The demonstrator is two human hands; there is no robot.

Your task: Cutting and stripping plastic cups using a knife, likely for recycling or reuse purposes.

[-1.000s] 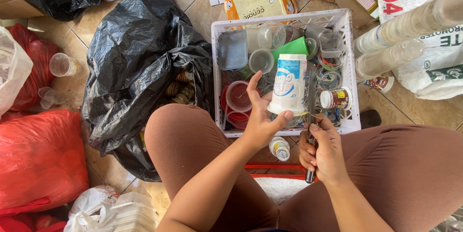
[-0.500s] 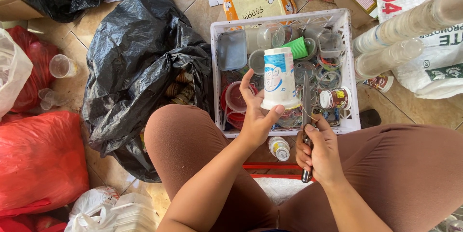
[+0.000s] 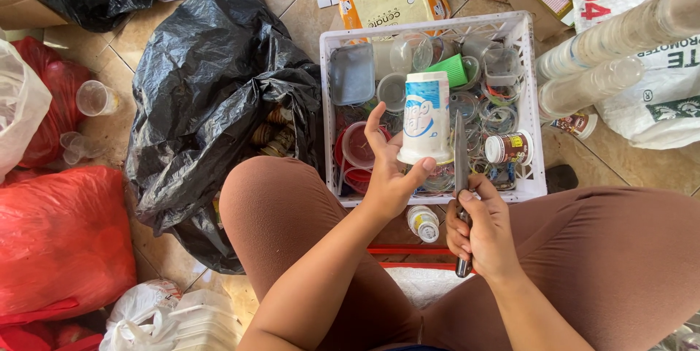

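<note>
The white plastic cup [image 3: 426,118] with the blue label sits upside down in the person's left hand [image 3: 386,176], held over the near edge of the white crate [image 3: 529,103]. Half a second ago the cup was tilted further to the left and the knife lay low by the right knee; now the cup stands straighter and the knife [image 3: 461,176] has come up, its blade rising alongside the right flank of the cup, very near or touching it. That brings blade and label together, so I judge the cutting or peeling of the cup's wrap is the step in hand.

The left hand pinches the cup's wide rim between thumb and curled fingers, the thumb under the lip. The right hand [image 3: 485,231] is closed in a fist round the knife's dark handle, forefinger stretched along the top.

The crate is full of clear plastic cups and lids, with a green cup [image 3: 452,70] at its far side and a small round tub [image 3: 508,148] at its right. A small white bottle [image 3: 423,222] lies on the floor between the knees. A crumpled black bag [image 3: 204,96] lies left of the crate, a red bag [image 3: 58,242] further left and nearer, and stacks of clear cups [image 3: 620,37] lean at the far right.
</note>
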